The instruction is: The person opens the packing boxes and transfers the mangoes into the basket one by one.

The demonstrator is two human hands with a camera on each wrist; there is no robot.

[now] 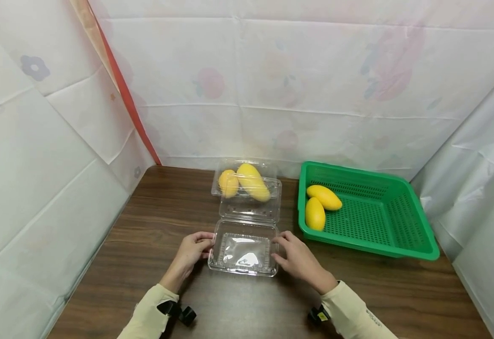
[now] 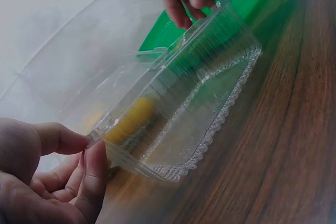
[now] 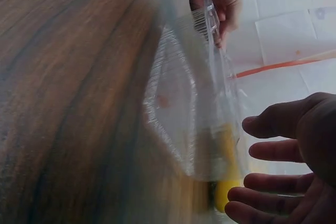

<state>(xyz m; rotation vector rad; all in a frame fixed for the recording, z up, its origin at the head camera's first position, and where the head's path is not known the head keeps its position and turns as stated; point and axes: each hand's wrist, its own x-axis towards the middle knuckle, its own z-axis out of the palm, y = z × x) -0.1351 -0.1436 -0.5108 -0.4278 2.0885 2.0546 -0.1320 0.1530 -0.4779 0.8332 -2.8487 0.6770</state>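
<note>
A clear plastic clamshell box [image 1: 244, 269] stands with its lid [image 1: 253, 214] folded back, away from me. My left hand [image 1: 189, 256] is at the box's left side; in the left wrist view, its thumb and index finger [image 2: 94, 169] pinch the rim. On the opposite side is my right hand [image 1: 301, 261], fingers spread. The right wrist view shows those fingers [image 3: 278, 150] fairly straight beside the box, holding nothing. Nothing lies in the box's base. Behind the raised lid, a second clear box [image 1: 268, 167] holds two yellow mangoes [image 1: 248, 174], partly seen through the plastic.
To the right sits a green plastic basket [image 1: 367, 247] with two mangoes [image 1: 324, 197] at its left end. A brown wood-grain table [image 1: 145, 263] carries everything. White patterned sheets [image 1: 314, 94] hang behind and at both sides of the table.
</note>
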